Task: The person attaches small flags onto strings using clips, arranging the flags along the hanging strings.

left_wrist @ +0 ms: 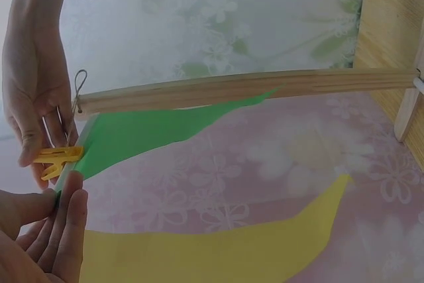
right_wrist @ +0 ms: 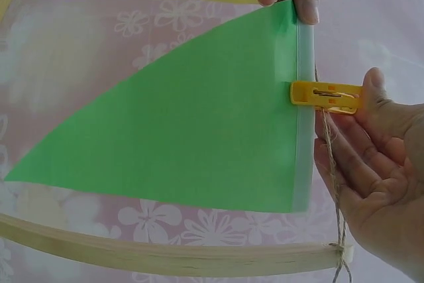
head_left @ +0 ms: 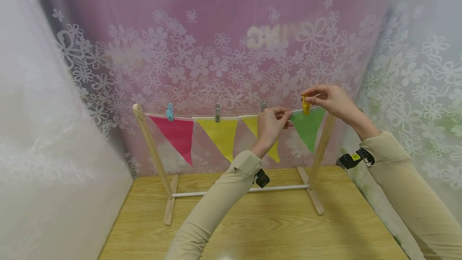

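A green triangular pennant (right_wrist: 199, 117) hangs at the right end of a twine line (right_wrist: 333, 164). My left hand (head_left: 271, 125) pinches the pennant's upper left corner between thumb and fingers. A yellow clothespin (right_wrist: 324, 96) sits across the pennant's white top edge, its jaws over the band. My right hand (head_left: 333, 101) holds the clothespin's handle end, thumb on one side and fingers behind. Left of the green pennant hang a yellow pennant (head_left: 249, 123), partly hidden by my left hand, another yellow pennant (head_left: 218, 135) and a red pennant (head_left: 178, 135).
The twine runs between two wooden posts (head_left: 153, 151) on feet, joined low down by a white rod (head_left: 285, 188). A blue clothespin (head_left: 170, 112) and two grey clothespins (head_left: 217, 113) grip the other pennants. Beneath lies a wood-grain table (head_left: 260, 228); flowered curtains (head_left: 234, 51) surround it.
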A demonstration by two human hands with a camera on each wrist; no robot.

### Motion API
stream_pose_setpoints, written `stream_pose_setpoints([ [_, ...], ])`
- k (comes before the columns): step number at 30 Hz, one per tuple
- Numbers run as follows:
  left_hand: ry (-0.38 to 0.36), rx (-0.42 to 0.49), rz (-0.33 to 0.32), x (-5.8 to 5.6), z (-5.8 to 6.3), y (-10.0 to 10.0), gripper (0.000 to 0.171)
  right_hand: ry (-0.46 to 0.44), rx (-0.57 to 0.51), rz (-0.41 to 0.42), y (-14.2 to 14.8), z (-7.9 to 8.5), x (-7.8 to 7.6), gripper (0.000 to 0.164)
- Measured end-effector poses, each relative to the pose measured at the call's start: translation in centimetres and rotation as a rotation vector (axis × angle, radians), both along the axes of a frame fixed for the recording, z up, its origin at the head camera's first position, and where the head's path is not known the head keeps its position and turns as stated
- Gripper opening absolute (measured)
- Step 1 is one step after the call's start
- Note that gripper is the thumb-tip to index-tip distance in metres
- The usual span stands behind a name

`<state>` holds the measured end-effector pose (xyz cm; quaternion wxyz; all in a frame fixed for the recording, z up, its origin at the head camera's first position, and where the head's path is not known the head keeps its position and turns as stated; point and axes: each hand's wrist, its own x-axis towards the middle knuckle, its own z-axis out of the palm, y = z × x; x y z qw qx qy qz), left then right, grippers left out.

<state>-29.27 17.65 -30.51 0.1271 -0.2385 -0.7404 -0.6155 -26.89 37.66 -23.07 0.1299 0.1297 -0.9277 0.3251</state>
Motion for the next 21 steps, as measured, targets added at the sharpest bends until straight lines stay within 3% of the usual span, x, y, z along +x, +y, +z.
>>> stream_pose_setpoints([
  [21, 0.024, 0.005, -0.022, 0.3, -0.5, -1.1, 0.019, 0.008, 0.034, 0.014, -0.2, -0.1, 0.3, 0.044],
])
